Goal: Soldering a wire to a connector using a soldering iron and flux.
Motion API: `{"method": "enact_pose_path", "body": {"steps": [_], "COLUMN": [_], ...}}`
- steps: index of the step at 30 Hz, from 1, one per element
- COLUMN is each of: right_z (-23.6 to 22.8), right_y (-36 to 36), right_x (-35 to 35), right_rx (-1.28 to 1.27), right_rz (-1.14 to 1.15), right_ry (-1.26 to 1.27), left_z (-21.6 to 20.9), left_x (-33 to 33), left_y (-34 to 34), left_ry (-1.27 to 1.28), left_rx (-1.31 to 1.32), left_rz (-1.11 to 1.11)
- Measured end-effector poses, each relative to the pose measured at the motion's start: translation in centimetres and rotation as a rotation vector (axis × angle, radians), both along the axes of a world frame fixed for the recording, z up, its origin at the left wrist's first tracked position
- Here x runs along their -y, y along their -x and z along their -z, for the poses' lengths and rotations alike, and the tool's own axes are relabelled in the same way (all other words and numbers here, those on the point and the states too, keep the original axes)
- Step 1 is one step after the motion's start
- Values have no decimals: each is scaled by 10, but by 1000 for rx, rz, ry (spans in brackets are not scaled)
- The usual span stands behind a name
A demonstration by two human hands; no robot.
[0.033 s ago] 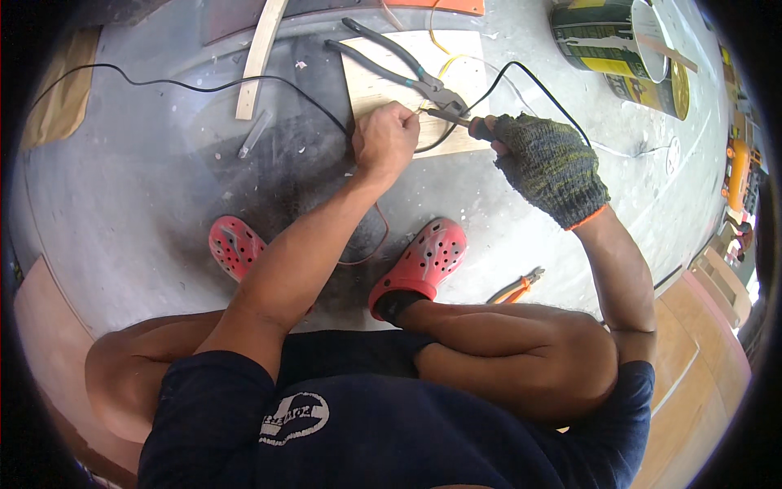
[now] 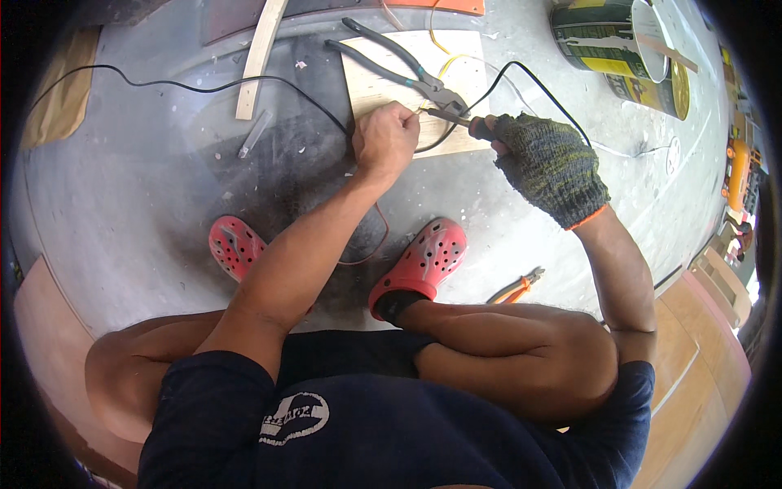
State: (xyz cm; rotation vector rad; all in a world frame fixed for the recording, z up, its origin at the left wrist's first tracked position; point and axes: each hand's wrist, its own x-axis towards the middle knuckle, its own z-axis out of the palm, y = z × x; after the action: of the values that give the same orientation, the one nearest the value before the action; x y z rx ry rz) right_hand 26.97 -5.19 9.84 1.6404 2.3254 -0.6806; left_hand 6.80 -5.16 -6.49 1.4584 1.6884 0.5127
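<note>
My left hand [image 2: 385,140], bare, is closed in a pinch over the near edge of a pale wooden board [image 2: 476,65]. Its fingertips hide what they hold; a small yellowish bit shows beside them. My right hand [image 2: 547,163], in a dark knitted work glove, grips a soldering iron [image 2: 481,128] by its red and black handle. The iron's brownish shaft points left, its tip by my left fingertips. Large pliers [image 2: 399,65] with dark handles lie on the board, their head just beyond the iron. A yellow wire [image 2: 446,65] runs near them.
A black cable [image 2: 204,90] crosses the floor from the left and loops past the board. A wooden strip [image 2: 259,61] and a small clear tube [image 2: 256,134] lie left. Orange-handled pliers [image 2: 517,285] rest near my right knee. Paint buckets [image 2: 599,37] stand at the far right.
</note>
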Motion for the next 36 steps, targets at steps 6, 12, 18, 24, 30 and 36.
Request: {"method": "enact_pose_path", "body": {"steps": [6,12,18,24,30,36], "right_z": [-7,-7,-9,-14,-11,-5], "right_y": [7,6,4,2,3,2], "right_x": [-3,-3,-3,-3,-3,-2], "right_rx": [53,63,27,59,40,58], "right_rz": [17,19,24,23,29,13], "right_ry": [50,47,43,19,19,6], "left_z": [1,1,-1,0,2,2], "left_x": [2,1,0,1,2,2], "left_y": [1,0,-1,-1,0,-1], "left_ry": [-1,-1,4,-18,-20,-13], "left_rx": [9,-11,-23,-23,-11,-3], "left_rz": [-1,19,11,5,5,-1]}}
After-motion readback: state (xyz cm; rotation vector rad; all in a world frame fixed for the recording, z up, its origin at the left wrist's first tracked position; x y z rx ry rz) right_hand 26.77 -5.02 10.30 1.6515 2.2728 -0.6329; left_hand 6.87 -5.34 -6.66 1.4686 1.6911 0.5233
